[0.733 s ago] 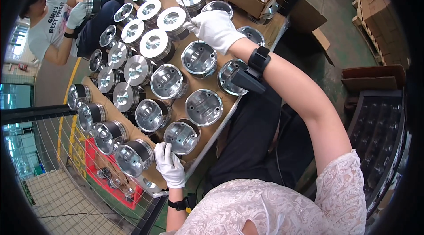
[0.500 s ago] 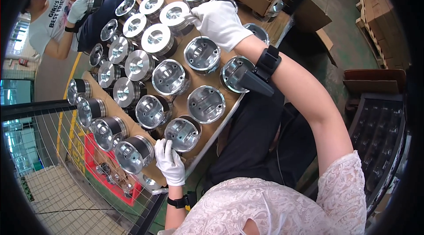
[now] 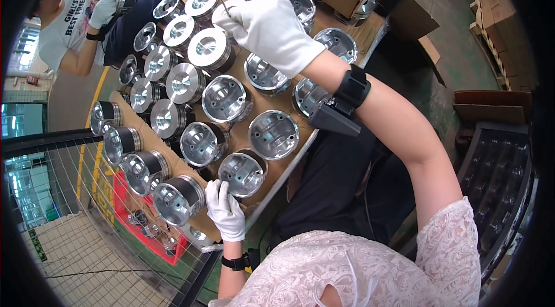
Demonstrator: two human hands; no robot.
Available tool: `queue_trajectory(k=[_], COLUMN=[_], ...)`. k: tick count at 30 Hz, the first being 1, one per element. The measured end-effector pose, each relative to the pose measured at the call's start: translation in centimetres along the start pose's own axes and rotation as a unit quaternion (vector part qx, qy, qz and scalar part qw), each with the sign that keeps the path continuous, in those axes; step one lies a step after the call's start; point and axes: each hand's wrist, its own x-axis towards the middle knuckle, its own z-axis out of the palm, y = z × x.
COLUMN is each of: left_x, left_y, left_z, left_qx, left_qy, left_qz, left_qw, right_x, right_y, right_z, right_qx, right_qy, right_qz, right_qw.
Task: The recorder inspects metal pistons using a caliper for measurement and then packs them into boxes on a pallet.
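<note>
Rod (image 3: pixel 223 3), thin, dark; one. Carried in right grip (image 3: pixel 266 27), white-gloved, thumb and fingers together, pinched on it. Upper end projects past the fingertips, slanting up and leftward; lower end lost against the glove, contact beneath not tellable.

Handling, as judged: pinch firm but light, close to the end in use; rod steady; wrist and cuff clear of rims; one of the pistons (image 3: pixel 183 83) addressed at a time, neighbours undisturbed, bright tops kept from scratches.

Placement: rod at the fingertip end of right grip, above the crowded surface (image 3: pixel 276 169). Solid-topped piston (image 3: pixel 208 48): just below and left of those fingertips. Hollow piston (image 3: pixel 261 75): partly covered by right grip.

Left grip (image 3: pixel 225 210), white-gloved: fingers side by side, tips at the lower-left rim of near piston (image 3: pixel 243 175); whether clamped or merely resting, cannot tell. Light steadying touch advisable there. Side piston (image 3: pixel 173 202): just left of left grip, open end toward lower left.
</note>
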Motion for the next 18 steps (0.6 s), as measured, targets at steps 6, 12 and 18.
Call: queue_trajectory(k=[6,12,18], left_x=[-0.1,-0.2,-0.4], left_y=[0.0,0.0,-0.3], left_z=[0.0,0.1,0.1], left_qx=[0.001,-0.001,0.007], left_qy=[0.003,0.009,-0.003], left_qz=[0.003,0.006,0.020], left_qw=[1.000,1.000,1.000], right_x=[-2.4,-1.9,2.3], right_y=[0.7,1.0,2.4], right_z=[1.3,-1.5,-5.6], right_qx=[-0.051,-0.016,-0.031], right_qy=[-0.091,-0.071,-0.039], right_qz=[0.017,0.019,0.053], right_qw=[0.994,0.997,0.997])
